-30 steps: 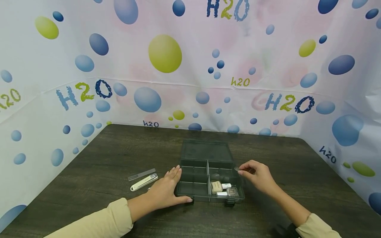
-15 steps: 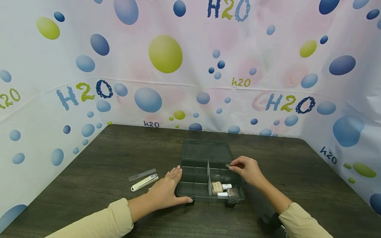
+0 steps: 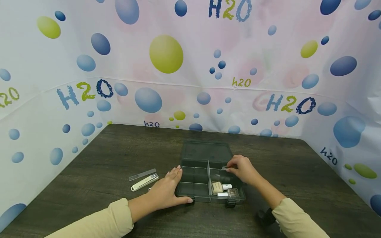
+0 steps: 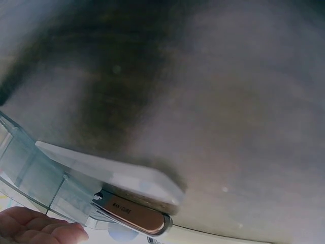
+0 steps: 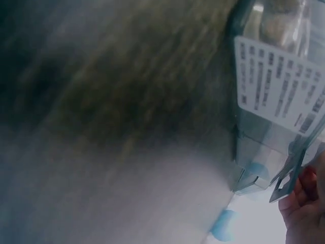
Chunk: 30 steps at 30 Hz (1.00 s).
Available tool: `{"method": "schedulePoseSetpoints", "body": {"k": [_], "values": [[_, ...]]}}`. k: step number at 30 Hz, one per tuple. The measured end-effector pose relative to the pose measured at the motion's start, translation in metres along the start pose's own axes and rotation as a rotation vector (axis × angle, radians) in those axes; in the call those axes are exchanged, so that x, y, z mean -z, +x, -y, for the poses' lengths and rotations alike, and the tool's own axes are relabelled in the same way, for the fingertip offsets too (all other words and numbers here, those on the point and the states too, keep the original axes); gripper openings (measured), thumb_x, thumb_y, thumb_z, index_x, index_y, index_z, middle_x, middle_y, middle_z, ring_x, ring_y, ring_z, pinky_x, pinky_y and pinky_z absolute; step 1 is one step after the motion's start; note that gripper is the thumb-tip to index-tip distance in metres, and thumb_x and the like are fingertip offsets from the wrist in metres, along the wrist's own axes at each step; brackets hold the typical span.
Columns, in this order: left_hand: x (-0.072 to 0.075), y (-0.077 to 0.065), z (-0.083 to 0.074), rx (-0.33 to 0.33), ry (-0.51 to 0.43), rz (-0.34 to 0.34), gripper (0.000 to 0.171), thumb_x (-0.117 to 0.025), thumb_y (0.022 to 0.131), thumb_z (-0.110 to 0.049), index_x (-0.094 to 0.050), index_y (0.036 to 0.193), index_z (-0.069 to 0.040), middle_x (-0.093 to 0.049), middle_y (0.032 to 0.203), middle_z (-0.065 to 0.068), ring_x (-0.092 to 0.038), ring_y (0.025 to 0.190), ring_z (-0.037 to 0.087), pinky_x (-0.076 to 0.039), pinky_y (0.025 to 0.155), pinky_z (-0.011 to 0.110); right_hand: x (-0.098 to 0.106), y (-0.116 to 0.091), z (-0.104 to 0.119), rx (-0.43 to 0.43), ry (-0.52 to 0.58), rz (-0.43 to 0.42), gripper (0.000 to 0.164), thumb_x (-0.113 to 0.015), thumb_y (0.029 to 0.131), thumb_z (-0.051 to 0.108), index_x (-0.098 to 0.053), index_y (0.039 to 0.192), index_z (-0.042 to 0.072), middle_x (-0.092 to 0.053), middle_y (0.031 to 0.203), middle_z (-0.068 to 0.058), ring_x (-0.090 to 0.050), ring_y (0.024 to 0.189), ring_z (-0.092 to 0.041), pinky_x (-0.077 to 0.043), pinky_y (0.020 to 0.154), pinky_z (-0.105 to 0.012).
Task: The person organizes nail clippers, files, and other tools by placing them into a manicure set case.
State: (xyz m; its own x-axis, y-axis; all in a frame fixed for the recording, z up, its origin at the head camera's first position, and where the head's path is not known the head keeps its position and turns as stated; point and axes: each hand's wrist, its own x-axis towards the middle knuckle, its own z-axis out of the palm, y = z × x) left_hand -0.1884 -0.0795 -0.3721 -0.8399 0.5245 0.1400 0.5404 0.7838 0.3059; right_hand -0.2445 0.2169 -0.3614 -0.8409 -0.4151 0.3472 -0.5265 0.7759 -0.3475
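Observation:
A see-through dark grey divided box (image 3: 194,199) stands with its lid (image 3: 206,152) raised back. My left hand (image 3: 166,190) rests against its left side, fingers fairly straight, thumb at the front latch. Above the back right compartment, my right hand (image 3: 242,168) pinches a small clear piece (image 3: 224,168), its kind too small to tell. In the front right compartment lie a beige bottle (image 3: 217,187), white-capped items and a small glittery jar (image 3: 233,192). Cream nail clippers (image 3: 145,182) lie left of the left hand; the left wrist view shows nail clippers (image 4: 133,212) lettered MANICURE.
A translucent flat strip (image 3: 142,174) lies behind the cream clippers. Part of a small object shows beside the left hand. The right wrist view shows a white printed label (image 5: 279,84) on the box. A printed sheet (image 3: 166,99) encloses the dark table (image 3: 140,142).
My right hand has moved left with the clear piece, from beside the box's right edge to above the back right compartment, and is now lower. The left hand has stayed in place.

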Motion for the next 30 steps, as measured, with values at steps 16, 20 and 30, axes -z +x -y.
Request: {"method": "schedulePoseSetpoints", "body": {"k": [16, 20, 30], "values": [[0.002, 0.0, -0.001, 0.002, 0.006, -0.002, 0.097, -0.06, 0.073, -0.061, -0.032, 0.137, 0.007, -0.028, 0.144, 0.024, -0.031, 0.132, 0.037, -0.034, 0.105, 0.045, -0.002, 0.006, 0.002, 0.114, -0.149, 0.121, 0.01, -0.073, 0.071, 0.009, -0.069, 0.079, 0.006, -0.058, 0.076, 0.0, -0.047, 0.071, -0.012, -0.045, 0.06, -0.023], [0.003, 0.0, -0.001, 0.005, 0.004, 0.001, 0.097, -0.06, 0.073, -0.061, -0.032, 0.137, 0.006, -0.029, 0.144, 0.024, -0.031, 0.132, 0.037, -0.034, 0.105, 0.045, -0.001, 0.005, 0.002, 0.089, -0.114, 0.124, 0.016, -0.072, 0.073, 0.01, -0.07, 0.087, 0.002, -0.061, 0.079, -0.003, -0.049, 0.071, -0.013, -0.044, 0.06, -0.023], [0.002, 0.0, -0.002, 0.007, 0.0, 0.016, 0.097, -0.06, 0.074, -0.061, -0.031, 0.137, 0.006, -0.028, 0.144, 0.024, -0.031, 0.132, 0.037, -0.033, 0.105, 0.046, 0.009, -0.008, 0.012, 0.022, -0.002, -0.089, 0.018, -0.068, 0.079, 0.014, -0.069, 0.093, 0.002, -0.065, 0.087, -0.005, -0.055, 0.078, -0.018, -0.048, 0.064, -0.029]]}}
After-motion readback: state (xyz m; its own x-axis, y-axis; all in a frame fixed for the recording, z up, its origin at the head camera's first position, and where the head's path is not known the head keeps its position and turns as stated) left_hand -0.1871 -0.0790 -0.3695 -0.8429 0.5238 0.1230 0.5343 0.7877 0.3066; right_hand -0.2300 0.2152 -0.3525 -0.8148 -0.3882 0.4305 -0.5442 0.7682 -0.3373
